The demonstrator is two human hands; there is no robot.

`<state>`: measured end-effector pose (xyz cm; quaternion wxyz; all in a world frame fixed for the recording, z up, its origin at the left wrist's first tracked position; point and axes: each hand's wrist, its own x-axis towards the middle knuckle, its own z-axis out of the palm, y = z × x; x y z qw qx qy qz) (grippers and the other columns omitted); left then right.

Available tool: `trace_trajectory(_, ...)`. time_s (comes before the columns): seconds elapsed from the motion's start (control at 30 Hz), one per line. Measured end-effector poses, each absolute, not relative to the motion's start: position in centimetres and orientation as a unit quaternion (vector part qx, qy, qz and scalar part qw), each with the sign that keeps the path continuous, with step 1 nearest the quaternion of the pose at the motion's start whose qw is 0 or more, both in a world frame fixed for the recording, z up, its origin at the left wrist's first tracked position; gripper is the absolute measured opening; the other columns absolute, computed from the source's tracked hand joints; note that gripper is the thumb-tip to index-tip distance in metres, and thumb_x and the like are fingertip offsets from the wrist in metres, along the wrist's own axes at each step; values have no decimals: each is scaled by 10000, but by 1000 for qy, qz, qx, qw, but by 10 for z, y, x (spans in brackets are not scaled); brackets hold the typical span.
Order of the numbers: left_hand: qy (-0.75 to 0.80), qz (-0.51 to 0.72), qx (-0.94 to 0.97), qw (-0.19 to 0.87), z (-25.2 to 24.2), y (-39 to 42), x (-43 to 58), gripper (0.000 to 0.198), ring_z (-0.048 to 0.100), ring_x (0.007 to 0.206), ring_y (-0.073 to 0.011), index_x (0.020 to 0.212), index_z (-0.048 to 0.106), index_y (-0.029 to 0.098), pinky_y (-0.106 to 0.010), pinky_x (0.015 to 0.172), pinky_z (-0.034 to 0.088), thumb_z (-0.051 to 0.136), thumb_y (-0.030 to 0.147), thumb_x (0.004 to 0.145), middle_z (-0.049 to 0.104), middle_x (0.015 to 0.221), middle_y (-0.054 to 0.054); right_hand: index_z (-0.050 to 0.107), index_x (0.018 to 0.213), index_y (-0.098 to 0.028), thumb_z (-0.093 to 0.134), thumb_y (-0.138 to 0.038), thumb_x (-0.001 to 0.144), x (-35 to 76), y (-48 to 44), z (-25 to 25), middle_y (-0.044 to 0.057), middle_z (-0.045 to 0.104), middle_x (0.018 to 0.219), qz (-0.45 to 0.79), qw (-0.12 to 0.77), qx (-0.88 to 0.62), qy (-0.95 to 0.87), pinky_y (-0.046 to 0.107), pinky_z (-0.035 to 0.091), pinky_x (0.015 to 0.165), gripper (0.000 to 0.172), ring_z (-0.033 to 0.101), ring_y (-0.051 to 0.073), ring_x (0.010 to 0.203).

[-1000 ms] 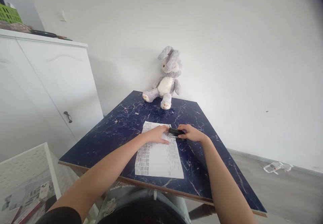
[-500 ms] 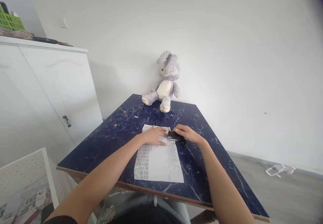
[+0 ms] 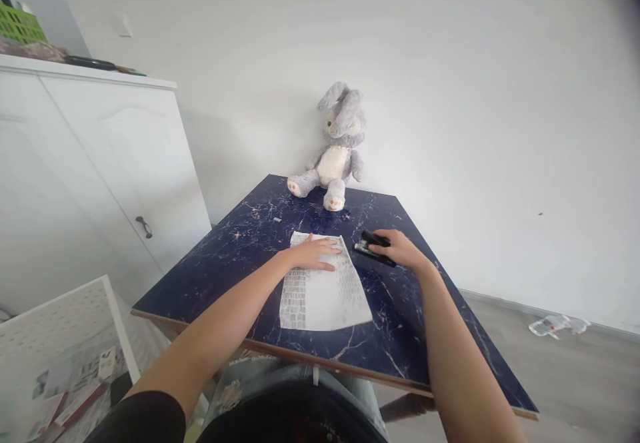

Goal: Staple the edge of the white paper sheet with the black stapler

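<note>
Printed paper [image 3: 325, 300] lies on the dark blue marbled table [image 3: 215, 276], its long side running toward me. My left hand [image 3: 314, 254] rests flat on the upper part of the paper, fingers spread to the right. In my right hand [image 3: 400, 250] is a black stapler [image 3: 375, 248], held just right of the paper and apart from it. The stapler's front points left, and its top arm and base stand apart at that end.
A grey plush rabbit [image 3: 340, 143] sits at the table's far edge against the wall. A small pale piece [image 3: 277, 220] lies left of it. White cabinets [image 3: 115, 163] stand at left, above a white bin [image 3: 117, 323]. Clear plastic packaging [image 3: 557, 325] lies on the floor at right.
My right hand has drawn the stapler away from the paper's upper right edge, to the right. My left hand stays on the paper. The whole view has shifted slightly.
</note>
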<state>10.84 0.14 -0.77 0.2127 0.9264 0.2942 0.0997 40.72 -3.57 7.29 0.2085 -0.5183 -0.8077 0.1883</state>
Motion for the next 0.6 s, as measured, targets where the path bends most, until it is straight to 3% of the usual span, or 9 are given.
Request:
trace_trajectory(0.13, 282, 215, 897, 263, -17, 12, 107, 557, 379, 1445, -313, 1329, 629, 343, -511, 1204, 193, 722, 502, 803, 456, 1548, -53, 703, 961, -149, 587, -481, 861, 378, -44, 76, 54, 695, 775, 168, 289, -551, -765, 278, 374, 562, 366, 580, 185, 626)
trace_trajectory(0.2, 322, 330, 839, 289, -21, 19, 103, 287, 520, 1329, -292, 1088, 752, 266, -461, 1164, 304, 687, 365, 827, 603, 1403, -78, 696, 908, -150, 606, -434, 850, 349, -45, 66, 43, 685, 759, 166, 293, -541, -771, 265, 361, 560, 303, 573, 174, 623)
trace_trajectory(0.27, 377, 442, 747, 324, -23, 25, 99, 186, 614, 1200, -268, 894, 765, 203, -442, 1109, 387, 591, 251, 851, 700, 1229, -105, 688, 847, -153, 632, -375, 830, 320, -42, 53, 33, 672, 738, 157, 288, -533, -779, 259, 354, 576, 230, 565, 167, 632)
trace_trajectory(0.4, 395, 546, 596, 436, -21, 24, 98, 229, 684, 1045, -232, 931, 740, 168, -419, 1014, 472, 540, 177, 819, 747, 1058, -107, 683, 836, -161, 660, -330, 821, 290, -28, 30, 44, 680, 778, 140, 294, -512, -795, 261, 369, 620, 171, 572, 173, 677)
trace_trajectory(0.53, 387, 531, 566, 498, -18, 16, 108, 258, 688, 1003, -221, 929, 728, 162, -382, 952, 496, 498, 270, 885, 746, 1060, -114, 718, 903, -152, 725, -337, 776, 297, -18, 23, 76, 707, 887, 154, 270, -491, -814, 296, 419, 713, 225, 609, 214, 777)
trace_trajectory(0.6, 385, 526, 565, 506, -19, 15, 111, 275, 687, 989, -217, 919, 721, 160, -373, 940, 499, 485, 300, 904, 746, 1058, -116, 737, 992, -150, 727, -360, 777, 308, -19, 25, 80, 722, 940, 228, 253, -468, -815, 323, 449, 764, 301, 630, 235, 824)
